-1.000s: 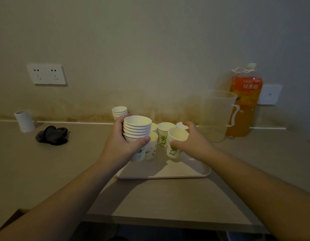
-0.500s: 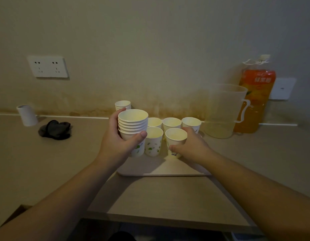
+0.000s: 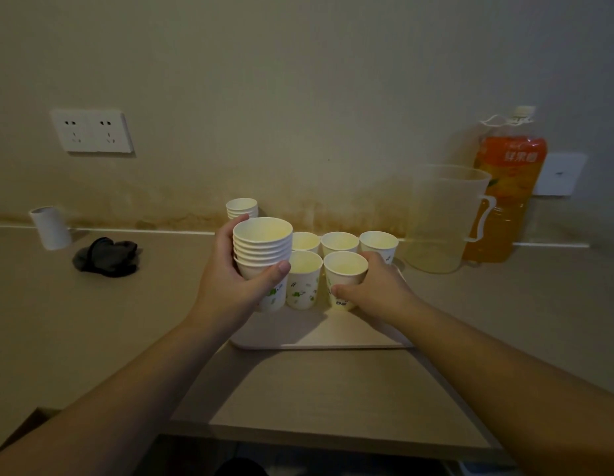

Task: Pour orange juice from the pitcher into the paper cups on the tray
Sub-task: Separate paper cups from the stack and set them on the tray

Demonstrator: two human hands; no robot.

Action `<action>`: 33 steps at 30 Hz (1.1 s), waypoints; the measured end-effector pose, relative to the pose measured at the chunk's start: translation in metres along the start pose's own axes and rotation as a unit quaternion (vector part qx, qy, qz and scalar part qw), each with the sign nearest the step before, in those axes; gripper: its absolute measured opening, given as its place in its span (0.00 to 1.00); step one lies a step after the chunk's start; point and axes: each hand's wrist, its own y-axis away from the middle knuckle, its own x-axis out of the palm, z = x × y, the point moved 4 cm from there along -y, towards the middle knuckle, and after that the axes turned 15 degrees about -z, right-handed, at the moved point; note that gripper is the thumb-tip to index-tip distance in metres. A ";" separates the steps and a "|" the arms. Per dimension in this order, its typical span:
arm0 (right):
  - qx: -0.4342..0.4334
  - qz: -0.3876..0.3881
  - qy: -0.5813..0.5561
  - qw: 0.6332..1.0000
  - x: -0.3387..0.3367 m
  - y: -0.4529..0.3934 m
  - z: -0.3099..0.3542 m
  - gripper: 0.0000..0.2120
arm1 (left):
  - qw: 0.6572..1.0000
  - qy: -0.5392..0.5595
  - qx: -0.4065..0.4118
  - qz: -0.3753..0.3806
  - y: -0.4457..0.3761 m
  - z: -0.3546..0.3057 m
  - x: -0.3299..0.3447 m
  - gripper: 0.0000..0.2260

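My left hand [image 3: 231, 286] grips a stack of nested paper cups [image 3: 262, 249] above the left part of the white tray [image 3: 316, 338]. My right hand [image 3: 374, 293] holds a single paper cup [image 3: 343, 269] that stands on the tray in the front row. Beside it stands another front cup [image 3: 303, 280], and behind them three cups [image 3: 340, 242] stand in a row. All look empty. A clear plastic pitcher [image 3: 443, 218] with a trace of yellow liquid at its bottom stands right of the tray. An orange juice bottle [image 3: 505, 187] is behind it.
A second small stack of cups [image 3: 242, 207] stands by the wall behind the tray. A dark cloth [image 3: 106, 257] and a cardboard roll [image 3: 51, 228] lie at the left. Wall sockets [image 3: 92, 132] are above them. The counter's front edge runs near me.
My right hand has set its single cup down onto the tray in the front row and still holds it. My left hand with the stack has barely moved.
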 end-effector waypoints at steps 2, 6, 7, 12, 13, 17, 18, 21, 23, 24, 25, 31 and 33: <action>0.004 0.000 -0.004 1.000 0.000 0.000 0.000 0.36 | 1.000 0.002 0.001 0.001 0.000 -0.001 0.000 0.39; 0.000 -0.006 -0.004 1.000 -0.001 0.000 0.001 0.37 | 1.000 0.002 0.002 0.001 0.000 0.000 0.001 0.39; -0.001 -0.006 -0.006 1.000 -0.001 0.000 0.001 0.37 | 1.000 0.000 0.002 0.001 0.000 -0.001 0.001 0.39; -0.012 -0.001 -0.008 1.000 0.000 0.000 0.003 0.37 | 1.000 -0.002 -0.001 0.001 0.000 -0.001 0.001 0.40; -0.012 -0.001 -0.011 1.000 0.000 0.000 0.004 0.38 | 1.000 -0.002 -0.002 -0.001 0.000 -0.001 0.001 0.39; -0.016 -0.003 -0.015 1.000 -0.001 0.000 0.004 0.37 | 1.000 -0.010 -0.001 -0.009 0.000 -0.001 0.001 0.38; -0.014 -0.003 -0.018 1.000 -0.002 0.000 0.005 0.37 | 1.000 -0.011 -0.002 -0.009 0.000 -0.001 0.001 0.38; -0.003 0.002 -0.028 1.000 -0.001 0.000 0.003 0.36 | 1.000 -0.013 -0.006 -0.008 0.000 -0.001 0.001 0.38; -0.005 0.003 -0.028 1.000 -0.002 0.001 0.004 0.36 | 1.000 -0.017 -0.008 -0.009 -0.001 -0.003 0.002 0.39; -0.004 0.005 -0.029 1.000 -0.001 0.001 0.004 0.36 | 1.000 -0.017 -0.007 -0.010 -0.001 -0.004 0.002 0.39; 0.001 0.007 -0.035 0.999 -0.001 0.001 0.003 0.38 | 1.000 -0.017 -0.008 -0.010 -0.001 -0.004 0.002 0.39; -0.012 0.016 -0.009 1.000 -0.005 0.002 0.008 0.52 | 1.000 -0.019 -0.012 0.000 -0.002 -0.006 0.003 0.41; -0.031 0.019 0.017 0.999 -0.010 0.002 0.011 0.57 | 0.999 -0.018 -0.023 0.014 -0.002 -0.009 0.006 0.41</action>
